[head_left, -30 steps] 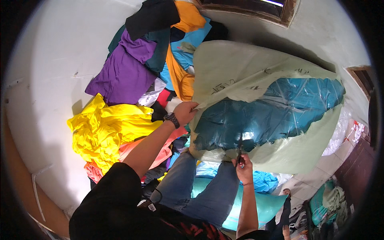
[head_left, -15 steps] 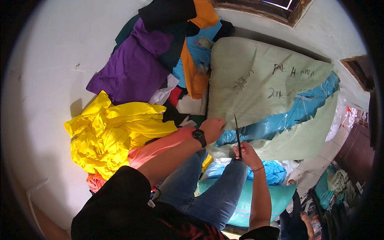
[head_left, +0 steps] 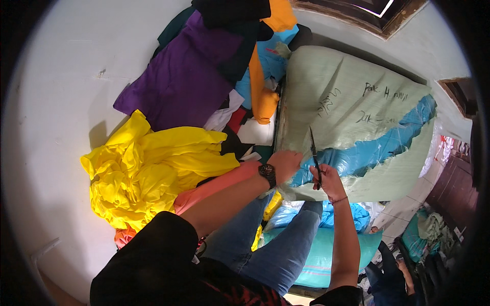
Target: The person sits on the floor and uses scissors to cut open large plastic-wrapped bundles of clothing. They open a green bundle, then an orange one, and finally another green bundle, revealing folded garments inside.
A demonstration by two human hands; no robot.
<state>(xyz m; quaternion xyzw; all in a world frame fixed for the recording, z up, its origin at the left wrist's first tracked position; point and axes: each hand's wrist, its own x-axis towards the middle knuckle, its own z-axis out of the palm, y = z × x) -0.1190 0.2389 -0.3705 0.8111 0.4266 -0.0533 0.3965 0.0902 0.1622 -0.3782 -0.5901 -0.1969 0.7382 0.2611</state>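
Note:
A large pale green woven sack (head_left: 326, 109) lies in front of me, slit diagonally so that blue plastic-wrapped contents (head_left: 352, 155) show through. At the near left end of the slit, my left hand (head_left: 286, 164), with a black watch on its wrist, is closed on the sack's edge; its fingertips are partly hidden. Black scissors (head_left: 313, 145) point upward in my right hand (head_left: 331, 182), whose fingers are wrapped around the handles. The blades stand over the slit's near left end, just right of my left hand.
To the left are crumpled yellow cloth (head_left: 138, 171), salmon cloth (head_left: 214, 186) and purple cloth (head_left: 178, 76) against the white wall (head_left: 66, 117). A turquoise sack (head_left: 326, 260) lies below my right forearm. Another person's arm (head_left: 407, 275) shows at lower right.
The whole view has shifted, so the sack and cloth piles appear farther right. Both hands stay at the slit's near end, the scissors still in my right hand.

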